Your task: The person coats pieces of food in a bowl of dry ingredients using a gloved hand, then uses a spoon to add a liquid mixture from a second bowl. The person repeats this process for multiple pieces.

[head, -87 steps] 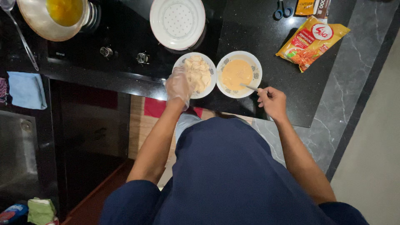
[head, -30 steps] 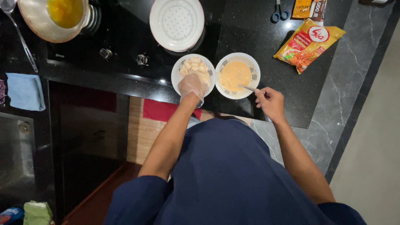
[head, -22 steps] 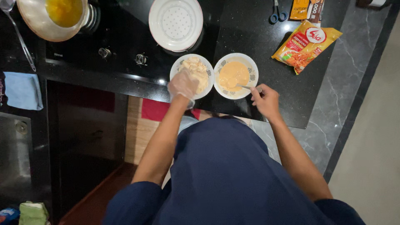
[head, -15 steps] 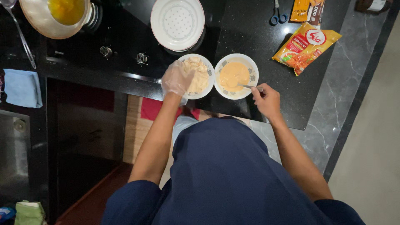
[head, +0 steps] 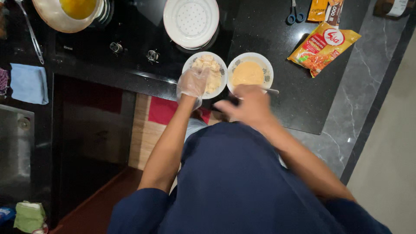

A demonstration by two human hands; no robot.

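head view: two bowls (head: pixel 250 69), two hands (head: pixel 193 83)

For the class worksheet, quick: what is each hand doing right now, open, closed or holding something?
Left hand, in a clear plastic glove: fingers curled over the white bowl of pale food pieces; grip cannot be told.
Right hand: bare, motion-blurred; cannot be told.

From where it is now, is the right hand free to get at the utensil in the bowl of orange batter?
Probably yes. The right hand, bare and blurred, sits at the near edge of the bowl of orange batter. The utensil handle pokes over the rim beside it, and nothing lies between them.
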